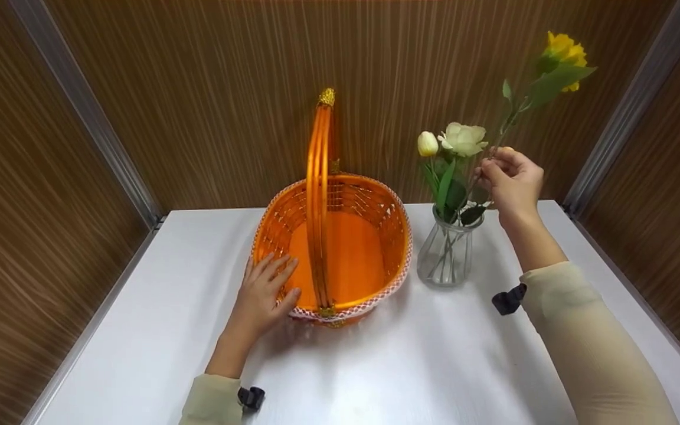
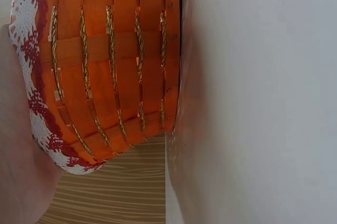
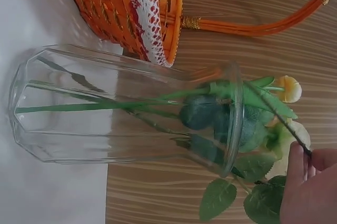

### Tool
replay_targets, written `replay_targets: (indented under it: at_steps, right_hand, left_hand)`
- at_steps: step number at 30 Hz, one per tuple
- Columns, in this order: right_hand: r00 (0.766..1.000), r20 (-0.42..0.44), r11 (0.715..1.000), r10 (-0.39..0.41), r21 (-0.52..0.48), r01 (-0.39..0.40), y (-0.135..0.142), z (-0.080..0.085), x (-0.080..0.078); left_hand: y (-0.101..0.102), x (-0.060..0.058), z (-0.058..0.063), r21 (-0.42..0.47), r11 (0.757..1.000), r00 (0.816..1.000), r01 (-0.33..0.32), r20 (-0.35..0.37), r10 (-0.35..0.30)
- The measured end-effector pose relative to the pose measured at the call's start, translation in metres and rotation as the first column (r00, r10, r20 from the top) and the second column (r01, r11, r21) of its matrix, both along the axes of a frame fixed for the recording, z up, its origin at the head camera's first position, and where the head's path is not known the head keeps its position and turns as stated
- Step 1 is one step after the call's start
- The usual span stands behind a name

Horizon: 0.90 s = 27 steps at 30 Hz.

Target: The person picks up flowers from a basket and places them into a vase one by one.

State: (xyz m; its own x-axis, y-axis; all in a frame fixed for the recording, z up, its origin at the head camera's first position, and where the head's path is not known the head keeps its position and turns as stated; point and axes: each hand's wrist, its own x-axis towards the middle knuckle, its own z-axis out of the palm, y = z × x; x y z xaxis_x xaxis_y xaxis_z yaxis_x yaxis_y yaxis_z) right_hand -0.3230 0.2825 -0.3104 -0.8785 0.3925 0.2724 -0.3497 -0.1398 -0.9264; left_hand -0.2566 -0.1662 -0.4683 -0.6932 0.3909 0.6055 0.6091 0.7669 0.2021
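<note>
My left hand [image 1: 263,295] rests on the near-left rim of an orange woven basket [image 1: 346,254], its fingers spread over the inside. In the left wrist view, the palm [image 2: 23,171] lies against the red-and-white lace trim [image 2: 37,92]. At the right, my right hand [image 1: 514,177] pinches the thin stem of a yellow flower [image 1: 563,56], whose bloom leans up and right. That stem [image 3: 279,116] slants down to the mouth of a glass vase [image 1: 445,260], overlapping its rim in the right wrist view. A white tulip [image 1: 428,144] and a cream open bloom [image 1: 463,139] stand in the vase.
The basket's tall handle [image 1: 317,195] arches over its middle. Basket and vase stand side by side on a white table [image 1: 363,378]. Wood-grain panels [image 1: 210,106] rise behind and on both sides, with metal posts [image 1: 89,112] at the corners.
</note>
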Motion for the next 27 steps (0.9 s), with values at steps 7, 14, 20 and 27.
replay_targets:
  at_steps: [7, 14, 20, 27]
  right_hand:
    - [0.996, 0.049, 0.985, -0.081, 0.159, 0.073, 0.001, -0.007, -0.001]
    - [0.993, 0.049, 0.928, -0.110, 0.363, 0.085, -0.003, -0.020, 0.005]
    - [0.994, 0.040, 0.868, -0.106, 0.491, 0.073, -0.007, -0.031, 0.011]
    - [0.998, 0.025, 0.906, -0.050, 0.422, 0.035, -0.011, -0.040, 0.015]
  left_hand:
    - [0.001, 0.000, -0.001, -0.010, 1.000, 1.000, 0.000, -0.019, -0.001]
    - [0.003, 0.000, -0.001, -0.002, 1.000, 1.000, 0.005, -0.021, -0.005]
    - [0.003, 0.001, 0.000, -0.004, 1.000, 1.000, 0.005, -0.004, -0.005]
    - [0.000, 0.001, -0.001, -0.004, 1.000, 1.000, -0.006, 0.005, 0.006]
